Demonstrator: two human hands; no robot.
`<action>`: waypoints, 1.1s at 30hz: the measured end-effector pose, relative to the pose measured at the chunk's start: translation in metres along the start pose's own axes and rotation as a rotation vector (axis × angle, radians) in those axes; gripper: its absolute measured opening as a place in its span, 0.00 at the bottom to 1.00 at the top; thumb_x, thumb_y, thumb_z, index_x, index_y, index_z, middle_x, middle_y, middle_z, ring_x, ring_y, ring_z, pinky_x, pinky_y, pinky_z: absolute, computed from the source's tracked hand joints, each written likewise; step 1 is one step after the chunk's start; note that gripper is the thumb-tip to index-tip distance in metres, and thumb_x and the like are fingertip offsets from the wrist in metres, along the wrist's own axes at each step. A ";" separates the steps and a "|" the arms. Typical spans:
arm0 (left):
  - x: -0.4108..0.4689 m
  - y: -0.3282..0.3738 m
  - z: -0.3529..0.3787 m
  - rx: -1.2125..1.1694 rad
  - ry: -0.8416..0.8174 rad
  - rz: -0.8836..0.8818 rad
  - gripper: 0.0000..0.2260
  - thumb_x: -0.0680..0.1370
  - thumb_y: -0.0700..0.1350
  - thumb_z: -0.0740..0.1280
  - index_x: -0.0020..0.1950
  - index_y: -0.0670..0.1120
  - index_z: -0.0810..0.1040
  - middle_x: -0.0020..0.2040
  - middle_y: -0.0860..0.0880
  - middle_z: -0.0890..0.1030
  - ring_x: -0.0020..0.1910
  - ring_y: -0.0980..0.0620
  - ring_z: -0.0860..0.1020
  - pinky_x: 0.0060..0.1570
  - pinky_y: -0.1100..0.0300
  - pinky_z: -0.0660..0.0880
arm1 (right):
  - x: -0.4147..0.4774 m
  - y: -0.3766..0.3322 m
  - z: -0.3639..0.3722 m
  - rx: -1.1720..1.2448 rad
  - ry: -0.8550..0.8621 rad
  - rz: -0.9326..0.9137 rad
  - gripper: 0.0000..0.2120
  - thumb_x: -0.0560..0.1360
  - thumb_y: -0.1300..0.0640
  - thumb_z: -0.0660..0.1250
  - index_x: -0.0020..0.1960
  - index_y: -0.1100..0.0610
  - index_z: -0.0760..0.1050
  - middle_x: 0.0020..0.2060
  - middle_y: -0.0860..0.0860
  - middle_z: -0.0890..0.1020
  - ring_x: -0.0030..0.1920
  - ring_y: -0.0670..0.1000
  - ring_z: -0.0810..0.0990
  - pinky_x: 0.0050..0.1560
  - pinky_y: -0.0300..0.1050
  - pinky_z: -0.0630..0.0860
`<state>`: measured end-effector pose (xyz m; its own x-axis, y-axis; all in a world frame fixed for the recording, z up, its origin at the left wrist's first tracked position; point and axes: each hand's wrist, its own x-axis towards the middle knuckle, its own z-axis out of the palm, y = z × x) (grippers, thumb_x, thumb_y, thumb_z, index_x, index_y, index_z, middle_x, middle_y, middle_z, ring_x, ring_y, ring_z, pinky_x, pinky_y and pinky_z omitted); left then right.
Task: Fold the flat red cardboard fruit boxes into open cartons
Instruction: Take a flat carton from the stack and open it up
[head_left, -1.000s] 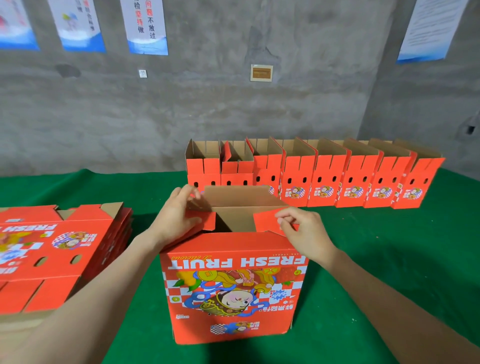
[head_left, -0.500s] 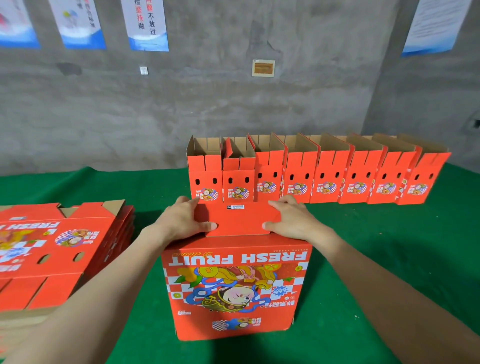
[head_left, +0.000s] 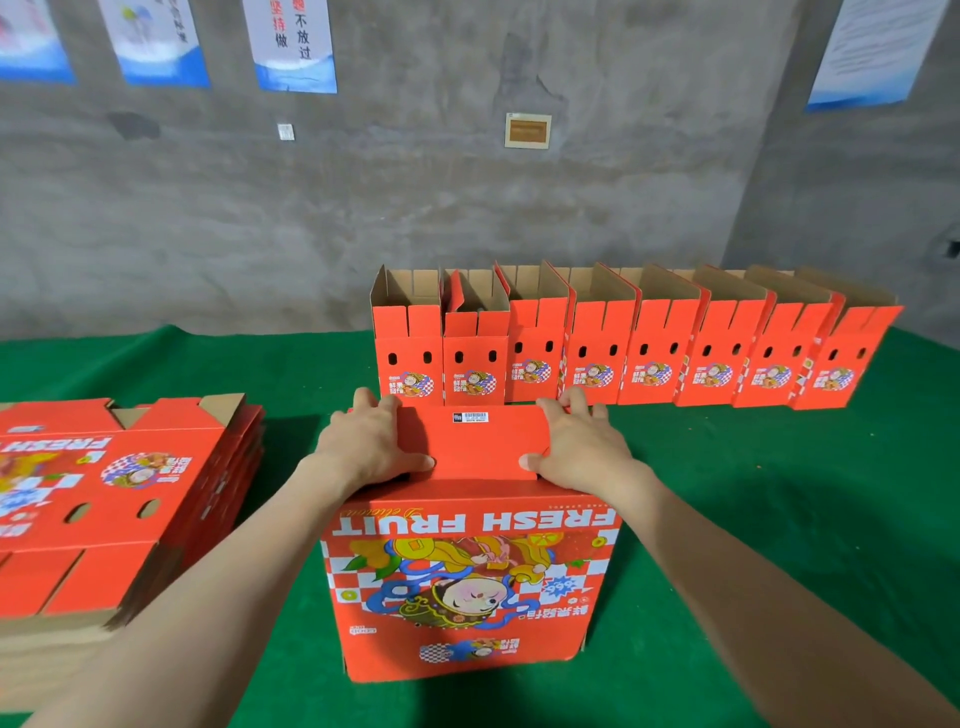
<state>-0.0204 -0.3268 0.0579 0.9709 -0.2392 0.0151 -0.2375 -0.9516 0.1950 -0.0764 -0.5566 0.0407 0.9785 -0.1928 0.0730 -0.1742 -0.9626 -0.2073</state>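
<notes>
— Where is the red cardboard fruit box (head_left: 467, 582) with the "FRESH FRUIT" print?

— It stands on the green cloth-covered table (head_left: 779, 519), in the centre and close to the person, with its print upside down.

— And the hands?

— Both rest on its red top flap (head_left: 480, 444). The left hand (head_left: 371, 447) covers the flap's left end and the right hand (head_left: 582, 449) covers its right end. The fingers lie close together and flat on the cardboard, with the tips reaching the far edge. Each thumb stretches inward along the near edge.

— What else is on the table?

— A stack of flat red cardboard boxes (head_left: 114, 493) sits to the left, well apart from the box. Behind it, near the grey concrete wall (head_left: 467, 208), a row of folded red open cartons (head_left: 623, 353) stands side by side.
</notes>
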 end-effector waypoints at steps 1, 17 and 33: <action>0.000 -0.001 0.000 -0.004 0.003 0.002 0.39 0.66 0.65 0.72 0.70 0.49 0.64 0.64 0.44 0.66 0.61 0.37 0.71 0.61 0.46 0.71 | 0.000 0.000 0.000 0.008 -0.005 -0.001 0.38 0.73 0.39 0.67 0.75 0.50 0.54 0.69 0.51 0.57 0.69 0.61 0.58 0.59 0.55 0.71; -0.013 -0.052 0.010 -1.020 -0.102 -0.135 0.38 0.75 0.52 0.70 0.78 0.57 0.51 0.63 0.51 0.72 0.42 0.49 0.83 0.42 0.52 0.81 | -0.022 0.047 0.022 1.158 -0.128 0.370 0.21 0.82 0.43 0.54 0.55 0.59 0.76 0.54 0.56 0.82 0.55 0.55 0.79 0.66 0.59 0.69; -0.016 -0.062 -0.026 -0.919 0.125 0.237 0.45 0.70 0.49 0.71 0.78 0.55 0.44 0.60 0.70 0.64 0.46 0.83 0.70 0.42 0.82 0.68 | -0.034 0.042 -0.007 0.950 -0.147 0.275 0.18 0.83 0.47 0.48 0.48 0.57 0.70 0.37 0.57 0.75 0.37 0.52 0.74 0.38 0.45 0.73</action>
<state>-0.0206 -0.2593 0.0711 0.9097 -0.3337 0.2472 -0.3618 -0.3447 0.8662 -0.1178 -0.5918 0.0365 0.9324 -0.2988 -0.2033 -0.2994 -0.3239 -0.8974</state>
